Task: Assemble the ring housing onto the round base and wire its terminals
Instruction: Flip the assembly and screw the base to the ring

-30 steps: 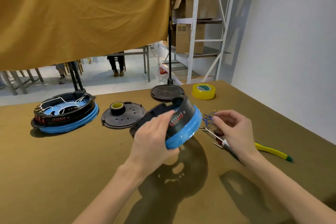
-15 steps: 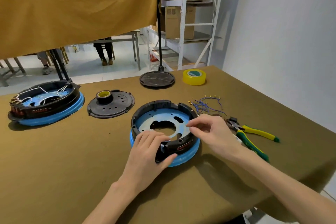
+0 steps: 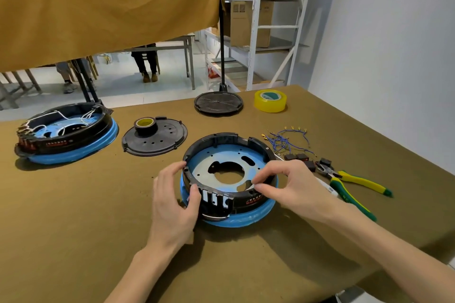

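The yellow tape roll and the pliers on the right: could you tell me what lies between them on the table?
In the head view, between the yellow tape roll and the pliers lie a tangle of blue wires and a few small black parts.

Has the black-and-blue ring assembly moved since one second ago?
Yes. The ring assembly was tilted up off the table in the left hand; now it lies flat, still near the pliers, both hands on its rim.
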`<act>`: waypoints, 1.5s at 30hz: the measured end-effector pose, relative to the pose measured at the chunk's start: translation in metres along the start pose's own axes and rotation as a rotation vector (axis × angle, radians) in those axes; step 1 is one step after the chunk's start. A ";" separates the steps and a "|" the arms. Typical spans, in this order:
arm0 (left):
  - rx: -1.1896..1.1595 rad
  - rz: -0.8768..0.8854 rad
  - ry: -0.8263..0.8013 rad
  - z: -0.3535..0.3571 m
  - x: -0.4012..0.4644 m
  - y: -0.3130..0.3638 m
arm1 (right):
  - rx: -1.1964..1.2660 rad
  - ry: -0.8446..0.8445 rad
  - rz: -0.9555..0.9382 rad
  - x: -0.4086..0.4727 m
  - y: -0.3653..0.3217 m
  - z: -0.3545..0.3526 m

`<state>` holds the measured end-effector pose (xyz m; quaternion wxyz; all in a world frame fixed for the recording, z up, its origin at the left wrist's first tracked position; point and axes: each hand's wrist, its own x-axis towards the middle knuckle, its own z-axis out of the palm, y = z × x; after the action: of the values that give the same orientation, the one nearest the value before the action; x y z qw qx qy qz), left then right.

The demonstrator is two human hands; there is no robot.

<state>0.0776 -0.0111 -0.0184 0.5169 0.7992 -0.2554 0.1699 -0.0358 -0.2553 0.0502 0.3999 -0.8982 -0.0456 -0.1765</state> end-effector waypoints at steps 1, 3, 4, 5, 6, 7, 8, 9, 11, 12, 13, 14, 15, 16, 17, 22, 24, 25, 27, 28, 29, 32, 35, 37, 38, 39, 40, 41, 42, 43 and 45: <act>-0.001 0.011 -0.041 0.000 0.000 -0.001 | -0.008 -0.008 -0.013 0.001 0.000 0.002; -0.026 -0.005 -0.120 0.002 0.000 -0.001 | -0.018 -0.010 -0.032 0.002 0.001 0.005; -0.028 -0.013 -0.143 0.003 0.000 -0.002 | -0.018 -0.007 -0.037 0.002 0.001 0.005; -0.018 -0.012 -0.151 0.004 -0.001 -0.002 | -0.013 -0.003 -0.043 0.002 0.001 0.006; -0.006 -0.007 -0.149 0.005 0.000 -0.002 | -0.004 0.003 -0.051 0.001 0.002 0.007; 0.005 0.001 -0.142 0.005 0.000 -0.002 | 0.003 0.007 -0.057 0.000 0.002 0.008; 0.012 0.007 -0.132 0.006 0.000 -0.002 | 0.007 0.007 -0.060 0.000 0.003 0.009; 0.017 0.011 -0.124 0.006 0.000 -0.002 | 0.008 0.002 -0.058 -0.001 0.003 0.010; 0.019 0.006 -0.123 0.007 0.000 -0.002 | 0.001 -0.007 -0.061 0.000 0.003 0.011; 0.021 0.003 -0.127 0.007 0.000 -0.001 | -0.003 -0.007 -0.065 0.000 0.003 0.011; 0.024 -0.001 -0.130 0.007 -0.001 -0.001 | 0.000 -0.003 -0.065 0.000 0.003 0.012; 0.026 -0.004 -0.131 0.007 -0.001 0.000 | 0.008 0.004 -0.062 0.000 0.003 0.012; 0.028 -0.006 -0.132 0.007 -0.001 0.001 | 0.016 0.011 -0.059 0.000 0.003 0.012; 0.029 -0.010 -0.134 0.007 -0.001 0.001 | 0.015 0.015 -0.059 -0.001 0.003 0.012; 0.030 -0.013 -0.137 0.007 -0.002 0.002 | 0.007 0.015 -0.065 -0.001 0.003 0.012; 0.030 -0.026 -0.144 0.007 -0.002 0.003 | -0.010 0.008 -0.083 -0.002 0.003 0.012; 0.031 -0.026 -0.144 0.007 -0.002 0.002 | -0.062 0.007 -0.123 -0.004 0.002 0.011; 0.032 -0.024 -0.144 0.007 -0.002 0.002 | -0.109 0.007 -0.163 -0.005 0.001 0.011; 0.035 -0.024 -0.142 0.008 -0.002 0.001 | -0.210 -0.003 -0.250 -0.009 -0.001 0.013; 0.038 -0.024 -0.139 0.008 -0.002 0.000 | -0.256 -0.007 -0.281 -0.010 -0.001 0.014; 0.041 -0.024 -0.136 0.008 -0.002 0.000 | -0.283 -0.006 -0.294 -0.010 -0.001 0.015; 0.046 -0.025 -0.138 0.009 -0.003 -0.001 | -0.241 0.023 -0.253 -0.012 0.001 0.015; 0.047 -0.032 -0.139 0.008 -0.004 0.000 | -0.218 0.032 -0.248 -0.015 0.006 0.017; 0.066 -0.034 -0.120 0.007 -0.005 0.003 | -0.198 0.031 -0.236 -0.015 0.011 0.017; 0.088 -0.018 -0.099 0.007 -0.005 0.006 | -0.180 0.044 -0.217 -0.016 0.013 0.015; 0.115 0.023 -0.076 0.006 -0.005 0.009 | -0.168 0.062 -0.202 -0.016 0.015 0.014; 0.137 0.087 -0.058 0.005 -0.005 0.013 | -0.174 0.072 -0.202 -0.016 0.016 0.013; 0.153 0.170 -0.052 0.004 -0.004 0.016 | -0.197 0.071 -0.222 -0.016 0.017 0.013; 0.163 0.264 -0.061 0.005 -0.003 0.019 | -0.229 0.066 -0.253 -0.016 0.017 0.014; 0.174 0.363 -0.084 0.006 -0.003 0.022 | -0.258 0.061 -0.278 -0.015 0.017 0.014; 0.207 0.522 -0.171 0.013 -0.003 0.028 | -0.281 0.054 -0.270 -0.014 0.019 0.011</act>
<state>0.0588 -0.0318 -0.0048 0.3479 0.7664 -0.4763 0.2544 -0.0415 -0.2590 0.0247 0.2444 -0.9259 -0.1300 -0.2570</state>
